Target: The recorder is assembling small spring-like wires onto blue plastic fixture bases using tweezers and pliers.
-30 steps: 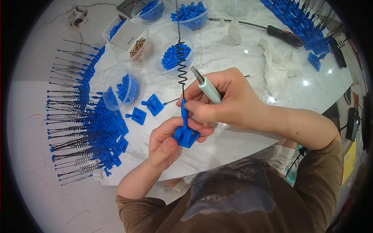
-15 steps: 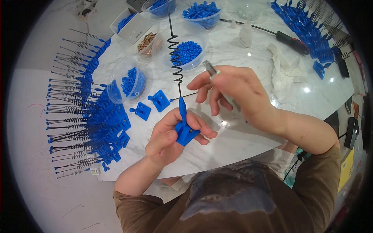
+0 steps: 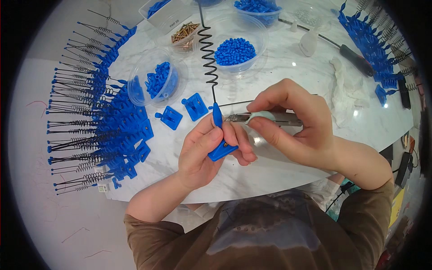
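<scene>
My left hand (image 3: 200,150) is closed around a blue plastic part with a square base (image 3: 220,152) and a tapered stem. From the stem a black coiled wire (image 3: 208,58) stands away toward the far side. My right hand (image 3: 310,119) grips a slim silver metal tool (image 3: 285,120) with a ridged end and a pale green piece around it; its exact kind is unclear. The tool's end is close beside the blue stem, near my left fingers; contact cannot be told. Two similar blue square parts (image 3: 170,118) (image 3: 195,107) lie just beyond my left hand.
Finished-looking blue pieces with coiled wires pile at left (image 3: 119,130) and far right (image 3: 369,42). Tubs hold blue beads (image 3: 235,51), small blue parts (image 3: 158,80) and brass screws (image 3: 184,33). A dark-handled screwdriver (image 3: 355,59), a small bottle (image 3: 308,42) and crumpled tissue (image 3: 344,92) lie at right.
My right hand has lowered and turned, bringing the metal tool from upright to level, beside the blue stem. My left hand keeps its hold, and the view has shifted slightly.
</scene>
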Motion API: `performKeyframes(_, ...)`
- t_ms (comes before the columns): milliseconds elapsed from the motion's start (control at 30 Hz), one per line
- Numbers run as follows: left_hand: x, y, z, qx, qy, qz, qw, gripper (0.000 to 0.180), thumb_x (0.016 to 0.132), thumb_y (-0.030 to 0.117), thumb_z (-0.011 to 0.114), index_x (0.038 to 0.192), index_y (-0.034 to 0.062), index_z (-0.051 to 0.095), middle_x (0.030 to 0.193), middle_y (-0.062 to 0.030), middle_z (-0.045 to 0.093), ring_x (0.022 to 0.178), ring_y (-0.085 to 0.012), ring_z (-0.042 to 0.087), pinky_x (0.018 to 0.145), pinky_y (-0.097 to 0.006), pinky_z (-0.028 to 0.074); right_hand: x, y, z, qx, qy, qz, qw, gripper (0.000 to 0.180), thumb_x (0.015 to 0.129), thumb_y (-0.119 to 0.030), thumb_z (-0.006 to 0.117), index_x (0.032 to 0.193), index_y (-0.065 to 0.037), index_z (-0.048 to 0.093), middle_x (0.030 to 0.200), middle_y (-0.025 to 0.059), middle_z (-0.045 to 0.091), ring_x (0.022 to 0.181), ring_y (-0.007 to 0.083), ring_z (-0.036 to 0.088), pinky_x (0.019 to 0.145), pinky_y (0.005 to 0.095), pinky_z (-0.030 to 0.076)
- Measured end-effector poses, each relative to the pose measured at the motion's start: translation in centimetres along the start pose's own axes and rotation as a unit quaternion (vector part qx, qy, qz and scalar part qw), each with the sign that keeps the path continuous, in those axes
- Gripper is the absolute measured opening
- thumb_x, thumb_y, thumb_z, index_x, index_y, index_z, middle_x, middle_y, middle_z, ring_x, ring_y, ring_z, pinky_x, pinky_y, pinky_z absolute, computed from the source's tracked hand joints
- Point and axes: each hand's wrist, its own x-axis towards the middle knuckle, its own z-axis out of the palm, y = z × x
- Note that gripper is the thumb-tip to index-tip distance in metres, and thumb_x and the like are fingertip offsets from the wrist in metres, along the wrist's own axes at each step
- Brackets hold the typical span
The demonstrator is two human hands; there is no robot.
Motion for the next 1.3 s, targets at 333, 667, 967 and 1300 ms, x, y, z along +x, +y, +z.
performKeyframes(333, -0.1, -0.2, 0.3, 0.06, 0.013, -0.022, 0.998, 0.024, 0.097, 0.022, 0.038, 0.092, 0.002, 0.051, 0.093, -0.0139, 0.062, 0.085, -0.0203, 0.061, 0.075, -0.033, 0.049, 0.0, 0.0, -0.2, -0.072, -0.004, -0.004, 0.997, 0.017, 0.075, 0.006, 0.066, 0.091, 0.004, 0.061, 0.08, 0.0084, 0.065, 0.071, 0.0108, 0.064, 0.061, 0.0203, 0.048)
performKeyframes(667, -0.2, -0.1, 0.2, 0.047, 0.023, -0.031, 0.998, 0.025, 0.097, 0.022, 0.038, 0.092, 0.0011, 0.051, 0.094, -0.0161, 0.062, 0.089, -0.022, 0.062, 0.077, -0.034, 0.05, 0.0, 0.0, -0.3, -0.091, -0.004, 0.002, 0.996, 0.016, 0.073, 0.008, 0.065, 0.089, 0.005, 0.062, 0.08, 0.009, 0.065, 0.07, 0.0106, 0.063, 0.059, 0.0207, 0.048)
performKeyframes(967, 0.0, 0.0, 1.3, 0.088, 0.097, -0.043, 0.991, 0.027, 0.094, 0.027, 0.041, 0.087, 0.0019, 0.049, 0.082, -0.0215, 0.061, 0.076, -0.0289, 0.063, 0.068, -0.038, 0.05, 0.1, 0.0, -0.2, -0.099, -0.008, 0.016, 0.995, 0.014, 0.074, 0.007, 0.065, 0.087, 0.004, 0.062, 0.079, 0.0089, 0.065, 0.07, 0.0112, 0.064, 0.06, 0.0206, 0.049)
performKeyframes(1300, 0.0, -0.1, 1.2, 0.09, 0.092, -0.034, 0.991, 0.027, 0.094, 0.027, 0.041, 0.088, 0.0018, 0.049, 0.081, -0.022, 0.061, 0.076, -0.029, 0.063, 0.067, -0.038, 0.051, -0.1, 0.1, 0.0, -0.084, -0.01, 0.015, 0.996, 0.016, 0.073, 0.007, 0.065, 0.088, 0.004, 0.062, 0.08, 0.0093, 0.065, 0.071, 0.0116, 0.065, 0.06, 0.0209, 0.049)
